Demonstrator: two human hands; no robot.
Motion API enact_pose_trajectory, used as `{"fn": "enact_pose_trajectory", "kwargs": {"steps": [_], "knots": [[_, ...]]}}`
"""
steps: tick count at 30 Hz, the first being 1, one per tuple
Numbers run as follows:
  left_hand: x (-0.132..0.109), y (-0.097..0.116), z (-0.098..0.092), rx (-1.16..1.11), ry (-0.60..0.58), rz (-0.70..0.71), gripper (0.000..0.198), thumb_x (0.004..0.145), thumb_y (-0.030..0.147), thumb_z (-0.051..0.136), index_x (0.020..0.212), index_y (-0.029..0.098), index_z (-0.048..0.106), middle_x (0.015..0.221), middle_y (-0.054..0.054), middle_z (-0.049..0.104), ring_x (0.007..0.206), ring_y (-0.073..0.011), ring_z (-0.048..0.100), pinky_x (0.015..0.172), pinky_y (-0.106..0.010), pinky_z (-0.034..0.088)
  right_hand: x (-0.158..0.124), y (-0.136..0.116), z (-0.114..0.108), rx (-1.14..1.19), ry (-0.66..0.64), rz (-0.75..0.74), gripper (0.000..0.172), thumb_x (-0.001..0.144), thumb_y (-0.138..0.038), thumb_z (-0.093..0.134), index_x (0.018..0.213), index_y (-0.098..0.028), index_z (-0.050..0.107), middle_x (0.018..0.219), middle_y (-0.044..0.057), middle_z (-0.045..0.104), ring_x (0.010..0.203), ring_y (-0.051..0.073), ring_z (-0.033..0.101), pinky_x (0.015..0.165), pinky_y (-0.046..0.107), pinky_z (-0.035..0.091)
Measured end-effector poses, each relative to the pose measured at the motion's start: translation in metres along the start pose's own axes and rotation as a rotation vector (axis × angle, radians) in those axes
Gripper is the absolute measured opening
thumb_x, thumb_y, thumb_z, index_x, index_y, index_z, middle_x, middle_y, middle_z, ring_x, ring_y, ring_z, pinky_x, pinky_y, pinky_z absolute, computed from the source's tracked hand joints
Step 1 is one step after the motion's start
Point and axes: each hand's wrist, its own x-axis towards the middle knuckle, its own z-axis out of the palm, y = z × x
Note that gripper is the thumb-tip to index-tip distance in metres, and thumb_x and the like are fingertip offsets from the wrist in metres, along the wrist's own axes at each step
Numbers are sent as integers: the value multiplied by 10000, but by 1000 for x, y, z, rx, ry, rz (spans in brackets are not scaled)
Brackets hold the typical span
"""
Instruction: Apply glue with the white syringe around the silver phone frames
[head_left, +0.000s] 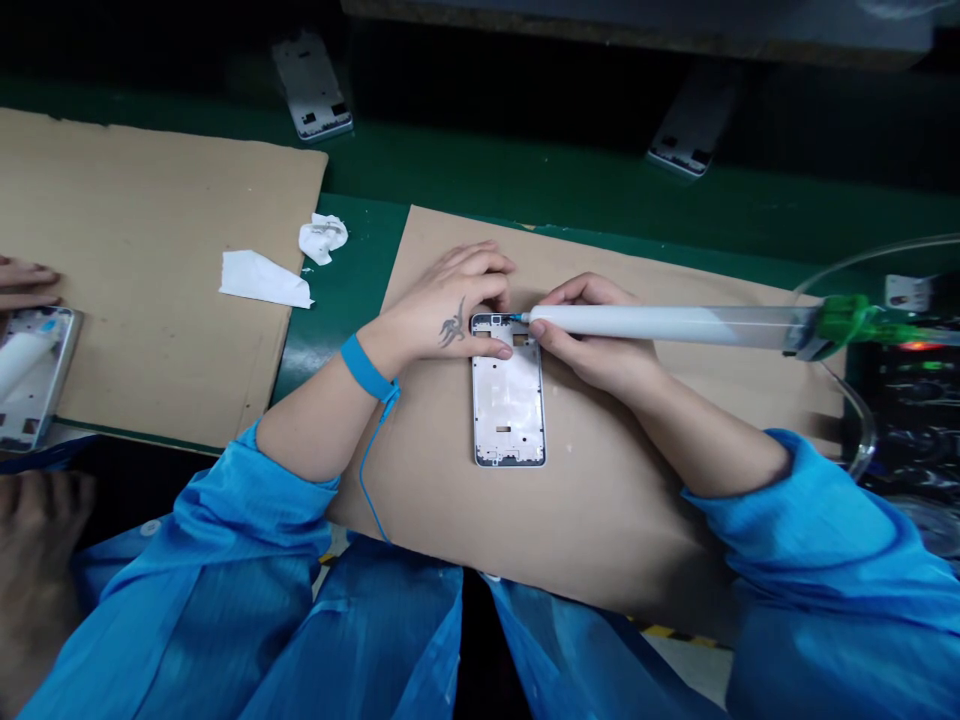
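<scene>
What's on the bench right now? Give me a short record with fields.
left hand: clasps the top end of the phone mid-frame, blue wrist strap on the wrist
right hand: holds a white dispensing syringe, its blue tip at the frame's top edge
frame position: flat on a cardboard sheet
syringe rear: green fitting
nearby: two white wipes on and beside a second cardboard sheet
co-worker: a hand near another frame at the left edge
</scene>
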Motion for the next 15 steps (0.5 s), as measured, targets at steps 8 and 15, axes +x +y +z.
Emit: {"fn": "enact_pose_trajectory", "kwargs": {"steps": [8,15], "knots": [[1,-4,2,3,-4,-6,588,802,746,963,1051,260,746,1580,-141,691,1706,-488,433,1406,-724,351,0,5,1,18,8,-12,448,816,-652,940,885,-284,693,856,48,780,708,236,693,634,404,545],[0,-9,0,131,180,-60,774,952,933,678,1262,226,722,1509,-201,709,1541,-446,602,1354,-647,456,-4,3,1,103,-2,11,683,901,-935,723,1216,-330,678,932,71,791,717,275,741,651,465,631]]}}
